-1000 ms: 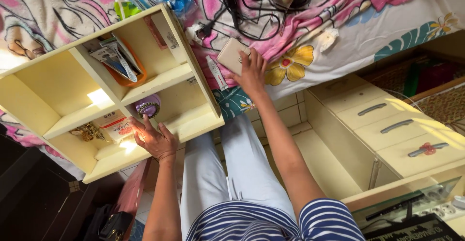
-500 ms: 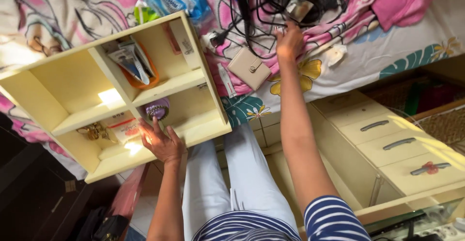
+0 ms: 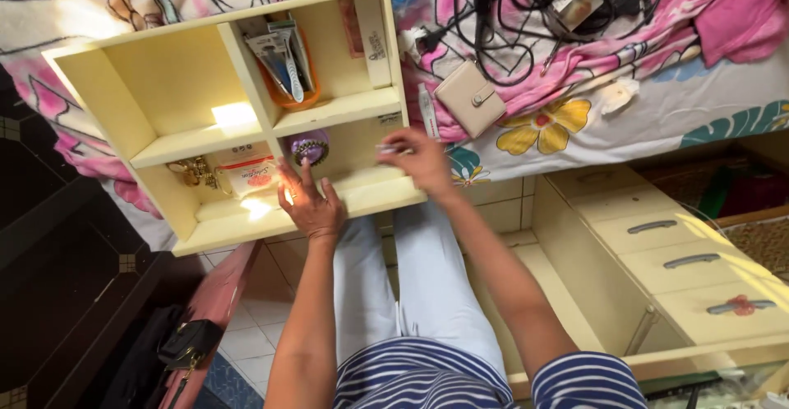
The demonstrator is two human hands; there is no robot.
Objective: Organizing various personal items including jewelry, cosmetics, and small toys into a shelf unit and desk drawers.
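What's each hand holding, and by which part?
Right hand pinches a small thin object by one end; what it is cannot be told. Left hand holds nothing, resting on the shelf unit.

I see the shelf unit [image 3: 238, 113] lying on the bed [image 3: 674, 105] at the left; my left hand [image 3: 312, 207] rests on its near edge, my right hand [image 3: 419, 158] just right of it at the near-right compartment, pinching a small thin object [image 3: 385, 148]; the round brush [image 3: 310, 146] sits in that compartment; the razors [image 3: 283, 60] in the far one; the wallet [image 3: 469, 98] lies right of the unit, cables [image 3: 526, 6] beyond it; the drawers [image 3: 682, 253] stand near right.
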